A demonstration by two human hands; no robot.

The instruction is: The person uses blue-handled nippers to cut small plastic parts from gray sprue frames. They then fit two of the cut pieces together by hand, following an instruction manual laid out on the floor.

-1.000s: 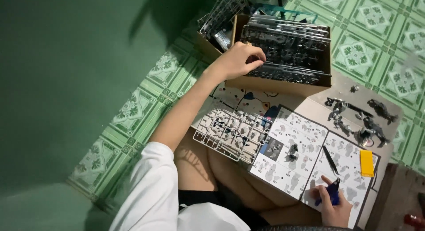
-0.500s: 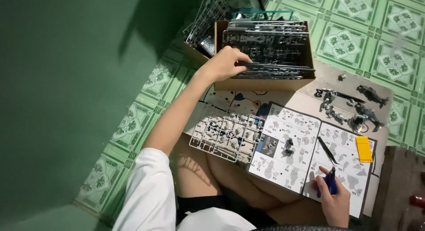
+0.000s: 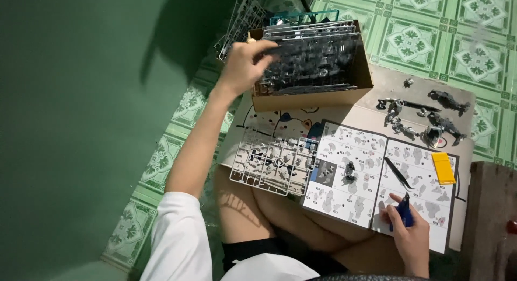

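My left hand [image 3: 245,65] reaches into a cardboard box [image 3: 312,98] and its fingers grip the edge of the grey plastic parts frames [image 3: 315,60] stacked there. My right hand [image 3: 412,235] rests on the open instruction booklet [image 3: 377,178] and holds blue nippers [image 3: 403,211]. A pale grey parts frame [image 3: 272,160] lies flat left of the booklet, over my knee. A small dark built piece [image 3: 350,169] stands on the booklet's left page.
Dark assembled model pieces [image 3: 425,119] lie on the cardboard sheet [image 3: 377,87] beyond the booklet. Black tweezers [image 3: 398,173] and a yellow flat block [image 3: 443,168] lie on the booklet's right page. More parts frames [image 3: 242,17] lean behind the box. Green wall at left, green tiled floor [image 3: 420,28].
My left hand has moved further into the box and lifted at the frames. The view has shifted, with box and booklet lower in frame. My right hand stays on the booklet with the nippers.
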